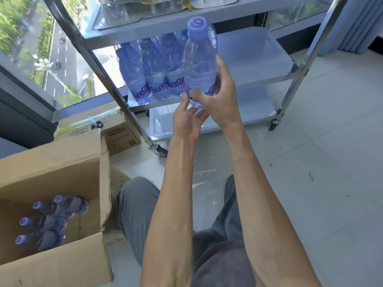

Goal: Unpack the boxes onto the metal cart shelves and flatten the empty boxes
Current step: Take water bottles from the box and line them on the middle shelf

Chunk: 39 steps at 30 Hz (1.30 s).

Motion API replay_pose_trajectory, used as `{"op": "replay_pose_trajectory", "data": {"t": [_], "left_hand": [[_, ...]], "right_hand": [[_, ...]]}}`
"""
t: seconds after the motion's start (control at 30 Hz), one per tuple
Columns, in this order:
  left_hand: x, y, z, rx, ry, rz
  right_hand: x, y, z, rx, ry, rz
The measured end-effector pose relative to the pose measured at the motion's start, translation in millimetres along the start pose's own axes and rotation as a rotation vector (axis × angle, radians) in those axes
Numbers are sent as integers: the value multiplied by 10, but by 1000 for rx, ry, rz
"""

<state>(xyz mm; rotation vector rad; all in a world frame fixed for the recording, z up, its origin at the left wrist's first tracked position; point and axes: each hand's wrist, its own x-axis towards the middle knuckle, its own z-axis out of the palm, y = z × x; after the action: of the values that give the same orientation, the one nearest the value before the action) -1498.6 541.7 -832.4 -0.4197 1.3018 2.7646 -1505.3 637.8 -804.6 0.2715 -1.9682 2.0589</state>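
Observation:
My right hand (215, 94) grips the lower part of an upright clear water bottle (200, 59) with a purple cap, held in front of the metal cart's middle shelf (259, 59). My left hand (186, 119) is just below the bottle's base, palm up, fingers relaxed and touching or nearly touching it. Several matching bottles (153, 73) stand in rows at the left of that shelf. An open cardboard box (62, 172) at the lower left holds several more bottles (49, 220) lying inside.
The cart's top shelf (165, 19) carries clear bottles; its bottom shelf (238, 119) is bare metal. A closed cardboard box (116, 129) with scissors (96, 124) on it sits by the window. A cart caster (159, 151) stands on the tiled floor. A curtain (356, 23) hangs at the right.

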Motion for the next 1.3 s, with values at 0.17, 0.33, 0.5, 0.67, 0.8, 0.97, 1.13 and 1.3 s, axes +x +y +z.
{"op": "replay_pose_trajectory", "data": {"t": [0.17, 0.33, 0.5, 0.67, 0.8, 0.97, 1.13, 1.3], "left_hand": [[369, 141, 107, 257, -43, -55], [827, 477, 197, 806, 311, 188], [1128, 695, 182, 1189, 452, 322], [1222, 580, 305, 1693, 315, 636], [1360, 538, 444, 1717, 255, 762], [1435, 491, 431, 1353, 535, 625], [1467, 430, 208, 1155, 762, 561], [1530, 227, -59, 1194, 742, 427]], "right_hand": [[196, 300, 3, -83, 258, -33], [391, 702, -26, -147, 405, 144], [472, 987, -41, -231, 464, 208], [1021, 973, 10, -263, 500, 150], [1383, 1087, 17, -350, 429, 164], [1407, 1360, 0, -366, 386, 130], [1574, 1456, -16, -446, 314, 87], [1555, 1618, -27, -498, 247, 103]]}}
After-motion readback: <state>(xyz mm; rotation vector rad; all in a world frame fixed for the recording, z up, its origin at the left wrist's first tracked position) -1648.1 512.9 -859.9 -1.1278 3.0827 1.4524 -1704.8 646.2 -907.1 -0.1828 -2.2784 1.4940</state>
